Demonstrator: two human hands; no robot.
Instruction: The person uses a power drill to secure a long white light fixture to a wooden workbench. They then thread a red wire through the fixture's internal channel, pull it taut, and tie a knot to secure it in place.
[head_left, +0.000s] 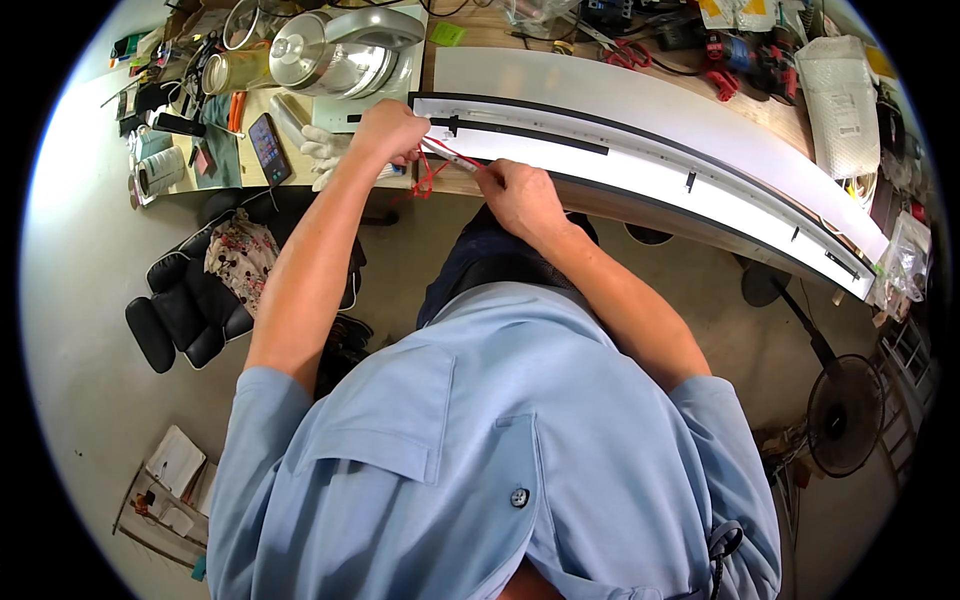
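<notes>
My left hand is closed in a pinch at the left end of a long white panel with black edges. Thin red wire comes out of its fingers and hangs in loose loops below them. Closer to me, my right hand grips the lower end of a thin white strip, which slants up toward the left hand with red wire along it. Whether wire and strip are joined is too small to tell. Black bars and small black clips lie along the panel's bright face.
A metal kettle, a phone and white gloves are on the left. Red-handled scissors, a cordless drill and a bubble-wrap packet sit behind the panel. A black chair and a fan stand beside me.
</notes>
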